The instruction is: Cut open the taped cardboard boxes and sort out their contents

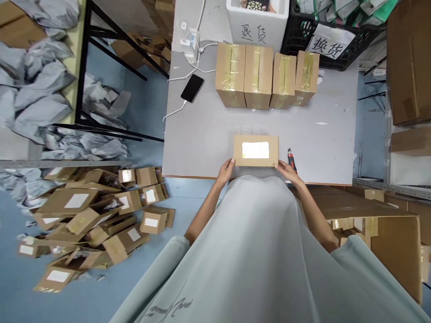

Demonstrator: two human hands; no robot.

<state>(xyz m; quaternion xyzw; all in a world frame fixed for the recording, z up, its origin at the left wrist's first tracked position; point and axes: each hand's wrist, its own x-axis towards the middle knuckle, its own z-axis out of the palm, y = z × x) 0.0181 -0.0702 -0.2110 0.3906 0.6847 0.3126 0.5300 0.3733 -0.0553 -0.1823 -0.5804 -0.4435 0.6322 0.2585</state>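
A small cardboard box (256,161) with a white label on its upper face is held between my two hands at the front of the table. My left hand (226,170) grips its left lower corner, thumb on the edge. At the opposite corner, my right hand (287,171) holds the box with the fingers partly beneath it. A red and black utility knife (291,159) lies just beyond my right hand. Farther back, several taped cardboard boxes (258,76) stand side by side in a row.
A white bin (257,33) and a black crate (336,45) stand at the table's back. A black phone (192,88) lies near a white power strip (191,45). Opened boxes (81,202) are heaped on the left floor; a large open carton (393,251) stands at right.
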